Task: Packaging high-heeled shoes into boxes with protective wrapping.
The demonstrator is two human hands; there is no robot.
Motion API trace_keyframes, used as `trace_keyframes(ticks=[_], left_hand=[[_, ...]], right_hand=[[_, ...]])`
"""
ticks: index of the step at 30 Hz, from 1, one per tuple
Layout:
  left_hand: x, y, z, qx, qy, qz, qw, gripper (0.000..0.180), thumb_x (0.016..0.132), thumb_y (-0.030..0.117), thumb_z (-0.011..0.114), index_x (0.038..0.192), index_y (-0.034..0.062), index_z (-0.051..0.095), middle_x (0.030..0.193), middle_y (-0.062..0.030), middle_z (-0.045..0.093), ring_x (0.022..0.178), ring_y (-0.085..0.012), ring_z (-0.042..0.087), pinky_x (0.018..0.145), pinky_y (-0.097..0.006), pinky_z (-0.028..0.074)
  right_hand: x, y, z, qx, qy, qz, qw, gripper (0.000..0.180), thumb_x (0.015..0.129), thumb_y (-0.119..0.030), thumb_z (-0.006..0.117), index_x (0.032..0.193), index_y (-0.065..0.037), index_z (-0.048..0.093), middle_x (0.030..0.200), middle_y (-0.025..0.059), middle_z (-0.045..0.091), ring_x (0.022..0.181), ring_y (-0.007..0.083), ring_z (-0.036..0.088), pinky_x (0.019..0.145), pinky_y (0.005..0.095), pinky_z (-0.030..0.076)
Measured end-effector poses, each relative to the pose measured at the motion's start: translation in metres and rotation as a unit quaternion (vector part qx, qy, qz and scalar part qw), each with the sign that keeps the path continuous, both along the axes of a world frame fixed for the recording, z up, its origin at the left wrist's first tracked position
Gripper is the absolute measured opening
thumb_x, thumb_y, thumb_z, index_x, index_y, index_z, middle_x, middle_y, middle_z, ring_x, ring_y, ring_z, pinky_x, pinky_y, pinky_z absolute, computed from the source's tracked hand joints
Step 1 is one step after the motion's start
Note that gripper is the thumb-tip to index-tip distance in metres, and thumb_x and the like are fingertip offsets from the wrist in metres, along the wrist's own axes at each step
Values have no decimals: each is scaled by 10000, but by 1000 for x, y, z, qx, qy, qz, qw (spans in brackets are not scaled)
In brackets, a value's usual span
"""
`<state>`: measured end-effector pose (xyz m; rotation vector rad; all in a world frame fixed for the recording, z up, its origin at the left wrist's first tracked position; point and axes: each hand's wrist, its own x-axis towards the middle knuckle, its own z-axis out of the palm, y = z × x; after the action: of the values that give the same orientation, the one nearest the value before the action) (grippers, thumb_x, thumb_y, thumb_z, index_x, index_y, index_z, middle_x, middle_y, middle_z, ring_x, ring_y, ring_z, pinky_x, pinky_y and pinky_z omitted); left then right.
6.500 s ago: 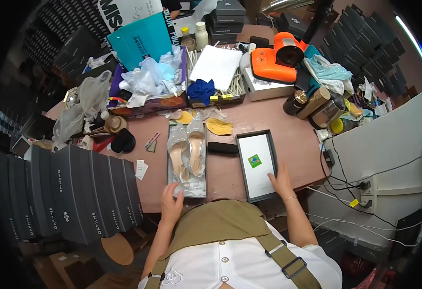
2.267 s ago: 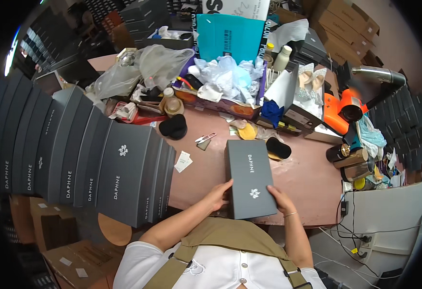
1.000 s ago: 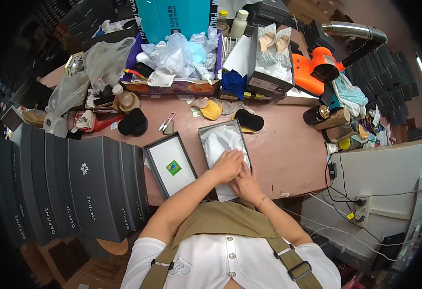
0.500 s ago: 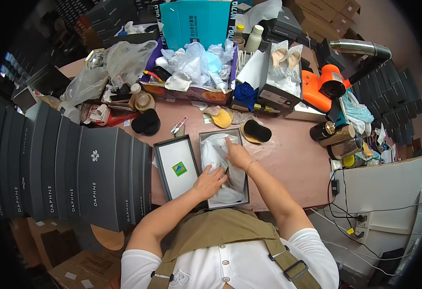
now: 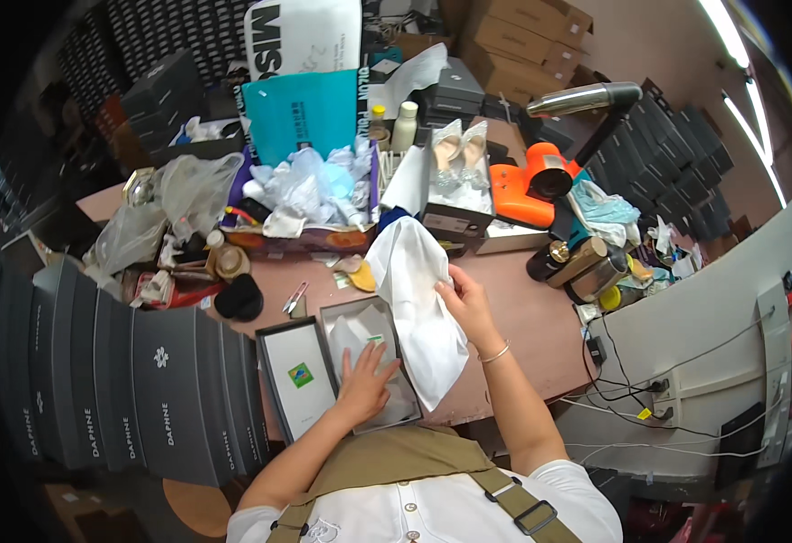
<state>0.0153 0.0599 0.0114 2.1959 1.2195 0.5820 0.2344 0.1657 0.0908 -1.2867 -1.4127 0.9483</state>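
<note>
Pinching a white cloth bag [image 5: 418,308], the right hand [image 5: 464,303] lifts it. The left hand [image 5: 364,385] lies spread inside the open box [image 5: 332,319], lid [image 5: 298,387] just beside, dark boxes [image 5: 142,380] stacked further left.

The white cloth bag [image 5: 418,312] lifted by the right hand [image 5: 464,303] hides its own contents and part of the open box [image 5: 373,362]. The left hand [image 5: 364,385] covers the tissue beneath it (whatever lies under there cannot be told).
</note>
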Motion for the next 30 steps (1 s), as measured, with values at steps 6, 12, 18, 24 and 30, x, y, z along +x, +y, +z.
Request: trace_keyframes(ticks=[6, 12, 18, 24, 30], left_hand=[[2, -21, 48, -578, -626, 139, 505, 539, 846, 426, 647, 1260, 127, 475, 1130, -73, 597, 1059, -233, 565, 778, -352, 492], [-55, -34, 12, -527, -618, 181, 555, 511, 823, 472, 669, 1194, 163, 504, 1089, -15, 602, 876, -152, 600, 529, -258, 430], [-56, -59, -1, -541, -677, 227, 445, 844, 695, 548, 746, 1353, 138, 413, 1284, -67, 533, 1180, -266, 503, 1031, -439, 381], [-69, -57, 4, -496, -693, 149, 501, 961, 639, 484, 809, 1384, 74, 363, 1338, -93, 498, 1222, -267, 485, 1042, -446, 395], [-75, -50, 18, -473, -651, 131, 580, 1096, 572, 420, 874, 1416, 61, 272, 1330, -86, 479, 1219, -235, 482, 1027, -398, 412]], right_hand=[[-68, -69, -17, 185, -87, -101, 974, 236, 898, -71, 582, 1123, -13, 618, 922, 101, 563, 746, 176, 547, 656, 265, 449], [-51, -109, -2, 68, -53, 7, 996, 140, 868, -49, 608, 999, -3, 624, 799, 108, 578, 672, 227, 560, 632, 301, 464], [-78, -133, 32, -38, -3, 314, 949, 108, 888, -97, 607, 954, -15, 580, 768, 21, 555, 674, 111, 493, 615, 248, 418], [-18, -100, -11, -248, -14, 389, 887, 361, 892, -204, 624, 1191, -26, 528, 1043, 16, 598, 958, 123, 550, 854, 267, 437], [-64, -87, -28, -228, 37, 307, 923, 399, 872, -270, 634, 1148, 15, 591, 1001, 125, 660, 951, 243, 616, 850, 327, 473]])
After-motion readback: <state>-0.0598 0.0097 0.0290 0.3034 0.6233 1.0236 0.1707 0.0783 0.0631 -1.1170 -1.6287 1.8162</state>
